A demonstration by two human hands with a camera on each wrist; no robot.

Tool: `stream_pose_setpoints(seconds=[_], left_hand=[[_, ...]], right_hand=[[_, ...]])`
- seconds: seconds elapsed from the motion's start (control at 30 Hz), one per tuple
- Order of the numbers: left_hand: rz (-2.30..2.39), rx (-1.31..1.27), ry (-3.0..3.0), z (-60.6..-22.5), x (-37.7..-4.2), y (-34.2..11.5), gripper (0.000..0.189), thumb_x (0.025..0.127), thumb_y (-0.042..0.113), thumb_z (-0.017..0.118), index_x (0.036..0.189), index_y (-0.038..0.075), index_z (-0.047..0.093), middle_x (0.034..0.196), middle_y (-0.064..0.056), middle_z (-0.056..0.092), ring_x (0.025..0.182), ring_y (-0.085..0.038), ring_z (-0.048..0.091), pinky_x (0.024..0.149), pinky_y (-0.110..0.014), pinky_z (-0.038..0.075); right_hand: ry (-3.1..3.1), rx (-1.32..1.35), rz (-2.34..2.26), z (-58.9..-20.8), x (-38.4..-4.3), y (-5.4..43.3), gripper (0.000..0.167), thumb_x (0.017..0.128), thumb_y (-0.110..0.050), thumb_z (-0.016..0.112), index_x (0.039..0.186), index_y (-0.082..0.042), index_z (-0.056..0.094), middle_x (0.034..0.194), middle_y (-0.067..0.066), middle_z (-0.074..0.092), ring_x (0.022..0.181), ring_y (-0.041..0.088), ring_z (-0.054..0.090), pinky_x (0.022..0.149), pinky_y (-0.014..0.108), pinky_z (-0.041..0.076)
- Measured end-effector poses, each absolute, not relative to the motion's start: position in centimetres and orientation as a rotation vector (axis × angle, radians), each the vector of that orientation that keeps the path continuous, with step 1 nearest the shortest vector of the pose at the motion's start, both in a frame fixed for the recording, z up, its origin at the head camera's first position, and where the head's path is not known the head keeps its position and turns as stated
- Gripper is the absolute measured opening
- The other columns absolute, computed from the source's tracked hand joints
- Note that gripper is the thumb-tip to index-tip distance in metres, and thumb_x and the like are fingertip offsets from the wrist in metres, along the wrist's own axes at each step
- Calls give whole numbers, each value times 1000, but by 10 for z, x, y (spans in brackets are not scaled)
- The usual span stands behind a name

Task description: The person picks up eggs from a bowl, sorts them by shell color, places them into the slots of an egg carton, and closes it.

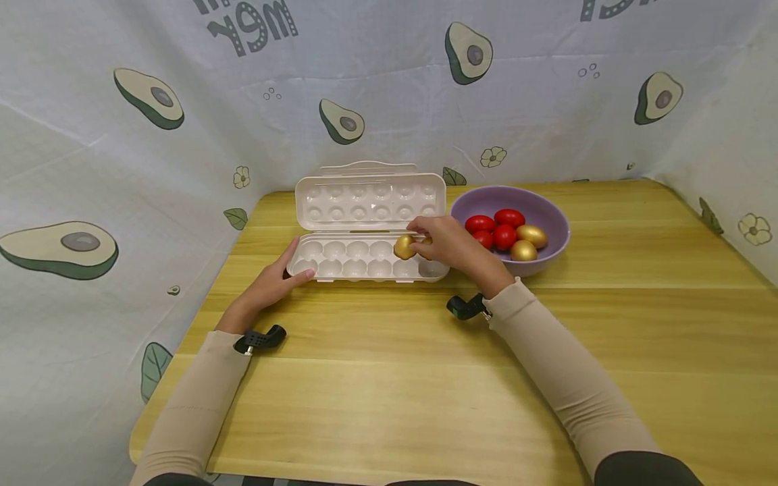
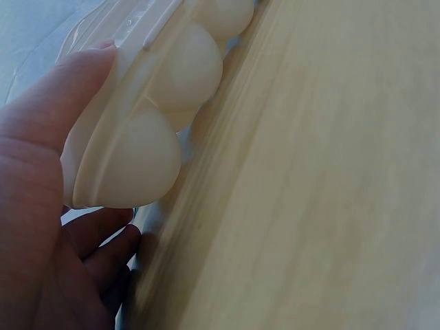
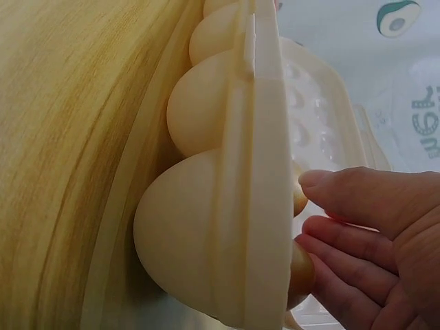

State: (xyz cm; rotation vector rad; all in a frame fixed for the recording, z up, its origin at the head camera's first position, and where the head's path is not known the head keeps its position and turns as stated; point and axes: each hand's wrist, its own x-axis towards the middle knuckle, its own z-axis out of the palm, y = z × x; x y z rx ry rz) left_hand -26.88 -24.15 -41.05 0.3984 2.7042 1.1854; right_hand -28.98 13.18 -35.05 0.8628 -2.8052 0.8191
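Note:
A pale egg carton [image 1: 367, 271] lies on the table with its lid [image 1: 372, 202] swung up. At its left end, my left hand [image 1: 271, 282] grips it, thumb [image 2: 86, 75] over the rim and fingers round the end. My right hand [image 1: 446, 241] is over the right part of the carton and pinches a golden egg [image 1: 404, 247] at the back row. Another golden egg [image 3: 300, 275] sits in the carton by the right fingers, mostly hidden by that hand in the head view. The cups to the left hold no eggs.
Right of the carton stands a purple bowl [image 1: 556, 226] with several red eggs [image 1: 504, 237] and golden eggs [image 1: 531, 235] inside, close to my right forearm. A cloth with printed avocados [image 1: 389, 81] hangs behind the wooden table [image 1: 365, 405].

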Motion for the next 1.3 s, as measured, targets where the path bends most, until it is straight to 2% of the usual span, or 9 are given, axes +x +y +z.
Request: stream_pose_setpoints(seconds=[0.23, 0.5, 0.73, 1.0, 1.3], left_hand=[[1206, 402, 2707, -410, -267, -241, 90, 92, 50, 60, 157, 26, 2, 159, -15, 14, 144, -34, 17, 115, -52, 15], [1189, 409, 2712, -409, -267, -241, 91, 92, 50, 60, 157, 25, 2, 159, -15, 13, 144, -35, 17, 115, -52, 15], [1192, 401, 2700, -409, -267, -241, 90, 92, 51, 59, 157, 26, 1, 160, -13, 12, 144, -34, 16, 115, -53, 15], [1194, 395, 2700, -407, -269, -240, 90, 92, 52, 58, 157, 26, 1, 160, -13, 11, 145, -34, 15, 115, -53, 15], [1199, 419, 2713, -408, -266, -240, 90, 92, 49, 60, 157, 23, 3, 160, -14, 12, 144, -36, 16, 115, -53, 14]], right_hand=[[-2762, 906, 788, -349, -289, 132, 28, 86, -13, 72, 112, -2, 68, 98, 13, 70, 86, 28, 62, 77, 39, 53], [-2791, 888, 842, -347, -289, 135, 34, 87, -15, 73, 117, -2, 66, 107, 14, 69, 92, 28, 63, 85, 41, 53], [-2769, 887, 942, -344, -290, 139, 34, 87, -15, 72, 118, 0, 65, 116, 17, 67, 105, 31, 65, 91, 43, 51], [-2730, 897, 1007, -338, -292, 145, 33, 87, -13, 72, 116, 3, 65, 114, 19, 67, 106, 31, 65, 92, 43, 50], [-2754, 778, 1123, -332, -286, 165, 35, 91, -16, 69, 122, -1, 63, 124, 14, 63, 108, 28, 64, 94, 43, 49]])
